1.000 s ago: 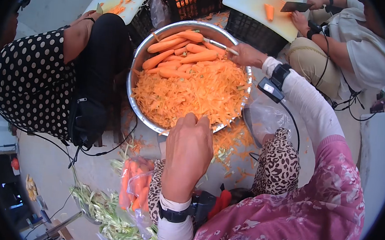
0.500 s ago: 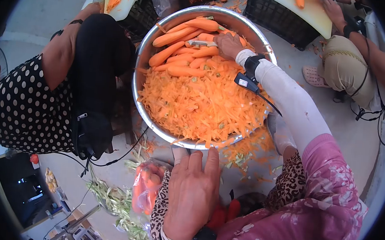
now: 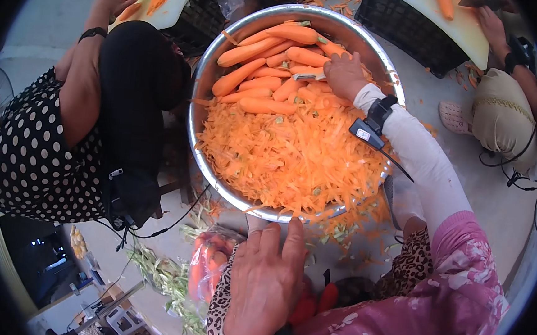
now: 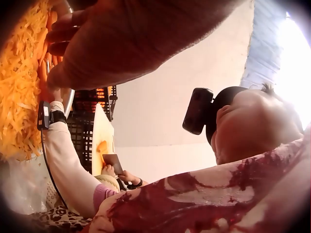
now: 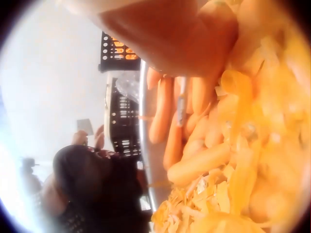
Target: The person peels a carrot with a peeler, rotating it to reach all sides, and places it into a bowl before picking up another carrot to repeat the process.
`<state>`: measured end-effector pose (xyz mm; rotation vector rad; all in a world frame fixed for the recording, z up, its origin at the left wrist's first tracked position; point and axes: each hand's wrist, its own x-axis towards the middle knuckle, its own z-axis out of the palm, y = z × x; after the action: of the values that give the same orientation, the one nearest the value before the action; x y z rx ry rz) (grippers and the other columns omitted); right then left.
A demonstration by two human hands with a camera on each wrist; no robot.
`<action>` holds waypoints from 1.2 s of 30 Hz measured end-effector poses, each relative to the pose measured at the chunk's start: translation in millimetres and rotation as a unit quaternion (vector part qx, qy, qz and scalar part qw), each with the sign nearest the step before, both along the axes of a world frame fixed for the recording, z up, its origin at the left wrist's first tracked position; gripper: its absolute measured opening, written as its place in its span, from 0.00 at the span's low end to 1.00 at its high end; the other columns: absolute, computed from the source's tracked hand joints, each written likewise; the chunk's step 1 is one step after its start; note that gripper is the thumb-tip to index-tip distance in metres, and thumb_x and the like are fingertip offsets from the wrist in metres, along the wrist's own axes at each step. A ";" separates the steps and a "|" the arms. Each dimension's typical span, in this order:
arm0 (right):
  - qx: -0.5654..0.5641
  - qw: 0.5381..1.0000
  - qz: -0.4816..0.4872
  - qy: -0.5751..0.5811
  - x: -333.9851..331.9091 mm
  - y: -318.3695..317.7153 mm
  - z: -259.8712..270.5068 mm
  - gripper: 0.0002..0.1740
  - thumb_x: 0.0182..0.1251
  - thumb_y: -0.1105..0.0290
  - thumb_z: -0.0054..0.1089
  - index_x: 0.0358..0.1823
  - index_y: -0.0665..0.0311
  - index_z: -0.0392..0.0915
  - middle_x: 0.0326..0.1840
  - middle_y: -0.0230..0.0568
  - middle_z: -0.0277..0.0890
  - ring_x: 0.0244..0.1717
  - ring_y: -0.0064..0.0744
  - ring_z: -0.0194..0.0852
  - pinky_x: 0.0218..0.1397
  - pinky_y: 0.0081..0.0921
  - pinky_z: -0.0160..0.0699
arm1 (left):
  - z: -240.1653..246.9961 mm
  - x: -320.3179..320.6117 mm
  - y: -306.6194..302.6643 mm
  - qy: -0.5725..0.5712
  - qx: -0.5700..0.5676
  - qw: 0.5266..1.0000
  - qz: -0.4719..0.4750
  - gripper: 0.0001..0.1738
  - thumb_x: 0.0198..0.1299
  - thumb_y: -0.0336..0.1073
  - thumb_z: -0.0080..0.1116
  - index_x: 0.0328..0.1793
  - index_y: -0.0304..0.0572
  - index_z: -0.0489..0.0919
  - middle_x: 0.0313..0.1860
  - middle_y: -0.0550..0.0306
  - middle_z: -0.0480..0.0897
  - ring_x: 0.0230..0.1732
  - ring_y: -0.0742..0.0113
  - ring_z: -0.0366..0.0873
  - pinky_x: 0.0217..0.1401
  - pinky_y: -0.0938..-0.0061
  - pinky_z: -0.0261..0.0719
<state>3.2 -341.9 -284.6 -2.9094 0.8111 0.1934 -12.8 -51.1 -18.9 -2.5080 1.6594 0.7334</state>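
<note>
A wide metal basin (image 3: 196, 139) holds whole peeled carrots (image 3: 266, 106) on its far side and a heap of orange peelings (image 3: 282, 153) on its near side. My right hand (image 3: 348, 76) reaches in over the carrots at the far right, holding a slim metal peeler (image 3: 310, 76). The peeler's end (image 5: 181, 109) shows below the hand in the right wrist view, lying across the carrots. In front of the near rim, my left hand (image 3: 264, 276) is held back up with its fingers extended and nothing visible in it; its palm is hidden in the head view.
A plastic bag of carrots (image 3: 207, 263) sits beside my left knee, near a pile of pale green leaves (image 3: 167, 282). Two other people work at cutting boards (image 3: 167, 12) on black crates (image 3: 409, 31). Peelings (image 3: 365, 215) litter the floor by the basin.
My right hand has gone from the basin's far right rim to over the carrots, still with the peeler. The left hand's bunched fingers have straightened. The head view has shifted.
</note>
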 end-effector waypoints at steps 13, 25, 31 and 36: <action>0.296 0.936 -0.002 -0.190 84.7 0.9 -9.0 0.10 0.52 0.75 0.51 0.36 0.68 0.78 0.38 0.59 0.78 0.43 0.56 0.78 0.46 0.41 0.75 | 3.6 14.0 -10.6 -0.032 0.021 0.999 0.009 0.26 0.55 0.35 0.59 0.62 0.40 0.72 0.39 0.50 0.75 0.41 0.52 0.73 0.45 0.59 0.69; 0.216 0.967 0.122 0.058 113.5 23.0 -31.2 0.14 0.56 0.69 0.55 0.44 0.62 0.79 0.46 0.47 0.79 0.52 0.44 0.76 0.52 0.48 0.68 | 1.4 37.0 -7.2 -0.009 0.027 0.999 0.024 0.26 0.56 0.38 0.58 0.61 0.39 0.72 0.49 0.41 0.75 0.47 0.48 0.75 0.45 0.57 0.74; 0.174 0.971 0.159 0.049 104.8 23.7 -44.9 0.16 0.57 0.66 0.57 0.48 0.56 0.79 0.50 0.40 0.75 0.56 0.42 0.70 0.55 0.47 0.63 | 1.3 36.0 -9.1 -0.007 0.032 0.999 0.015 0.26 0.56 0.37 0.57 0.61 0.38 0.72 0.49 0.41 0.75 0.47 0.48 0.75 0.45 0.57 0.73; 0.130 0.984 0.124 -0.016 98.1 36.7 -55.8 0.18 0.56 0.68 0.60 0.51 0.55 0.77 0.54 0.41 0.71 0.58 0.40 0.68 0.54 0.43 0.68 | 1.8 29.2 -16.2 -0.006 0.018 1.000 0.011 0.26 0.54 0.34 0.56 0.61 0.37 0.72 0.47 0.42 0.75 0.46 0.48 0.75 0.45 0.57 0.72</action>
<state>101.3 -305.2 -340.4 -2.7455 0.3818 0.2519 16.4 -67.3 -17.1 -2.5054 1.6014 0.7411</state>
